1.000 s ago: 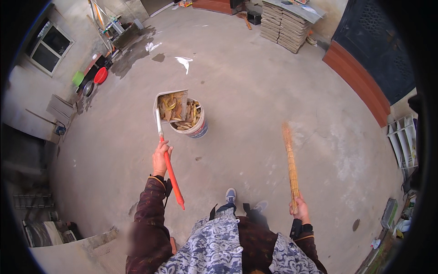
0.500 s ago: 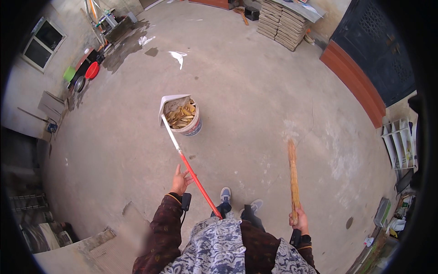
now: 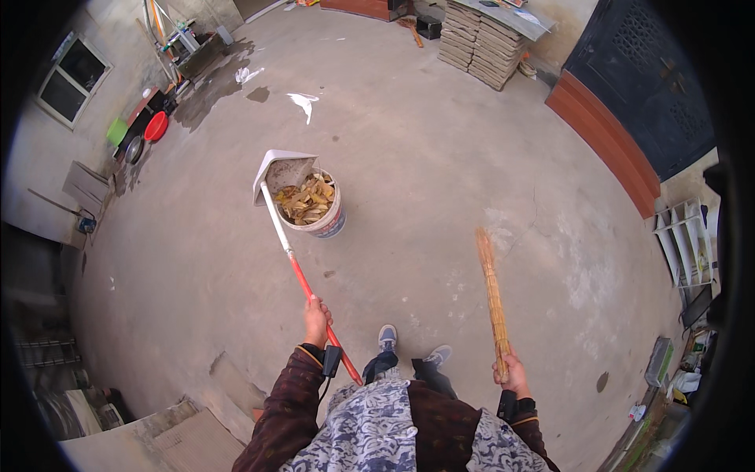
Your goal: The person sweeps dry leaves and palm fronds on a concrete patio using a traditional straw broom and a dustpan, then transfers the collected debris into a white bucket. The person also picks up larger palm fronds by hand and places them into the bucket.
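My left hand is wrapped round the red lower part of a long-handled dustpan. The handle turns white toward the pan, which is tilted against the left rim of a bucket. Dry yellow-brown leaves fill the bucket up near its rim. On the right, my right hand grips the lower end of a straw broom, its bristly end pointing away from me above the concrete. A dark device with a cable sits at my left wrist.
Stacked grey slabs stand at the far right by a dark door with a red-brown step. A red basin and a green one lie along the left wall. A white rack leans at the right.
My left hand has closed round the dustpan handle after being open beside it. The pan has shifted left, off the bucket's opening, showing more leaves. The broom has swung slightly left.
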`<state>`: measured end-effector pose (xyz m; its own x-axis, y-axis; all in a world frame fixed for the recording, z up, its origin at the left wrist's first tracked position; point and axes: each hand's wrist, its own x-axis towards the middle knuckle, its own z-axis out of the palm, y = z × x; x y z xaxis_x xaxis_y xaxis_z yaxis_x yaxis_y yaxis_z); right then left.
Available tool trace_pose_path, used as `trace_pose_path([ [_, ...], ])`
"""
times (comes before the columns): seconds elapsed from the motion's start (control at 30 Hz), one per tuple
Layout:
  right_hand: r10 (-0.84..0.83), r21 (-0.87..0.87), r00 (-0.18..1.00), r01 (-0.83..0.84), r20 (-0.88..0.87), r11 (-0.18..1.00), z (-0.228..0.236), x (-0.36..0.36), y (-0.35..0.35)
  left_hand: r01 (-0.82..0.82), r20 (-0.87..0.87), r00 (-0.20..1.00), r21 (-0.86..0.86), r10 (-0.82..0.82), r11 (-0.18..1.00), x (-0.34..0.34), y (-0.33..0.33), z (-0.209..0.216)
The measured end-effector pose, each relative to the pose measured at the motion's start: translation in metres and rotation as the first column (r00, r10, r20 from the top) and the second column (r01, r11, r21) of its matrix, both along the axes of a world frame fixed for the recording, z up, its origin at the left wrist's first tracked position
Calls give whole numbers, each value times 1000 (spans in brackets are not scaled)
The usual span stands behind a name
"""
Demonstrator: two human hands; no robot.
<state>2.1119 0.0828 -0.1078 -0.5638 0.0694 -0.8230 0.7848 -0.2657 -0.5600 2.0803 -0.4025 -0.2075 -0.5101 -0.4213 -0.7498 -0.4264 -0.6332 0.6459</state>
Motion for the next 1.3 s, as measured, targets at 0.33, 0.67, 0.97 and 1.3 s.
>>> trace_pose_path([
  [0.33,90,-60,996,-91,-22,994,-16,1,14,132,-7,991,-174,-135,976,36,-13,0],
  [0.67,72,-13,997,-71,34,997,-16,7,12,347,190,938,-505,-290,790,52,-29,-59],
  [0.97,19,14,1000,-18,-10,1000,-8,8,-1,469,301,881,-664,-366,582,41,-52,-66],
  [1.3,-219,-334,973,231,75,914,-36,76,7,350,-125,908,-293,-399,889,9,-40,16],
])
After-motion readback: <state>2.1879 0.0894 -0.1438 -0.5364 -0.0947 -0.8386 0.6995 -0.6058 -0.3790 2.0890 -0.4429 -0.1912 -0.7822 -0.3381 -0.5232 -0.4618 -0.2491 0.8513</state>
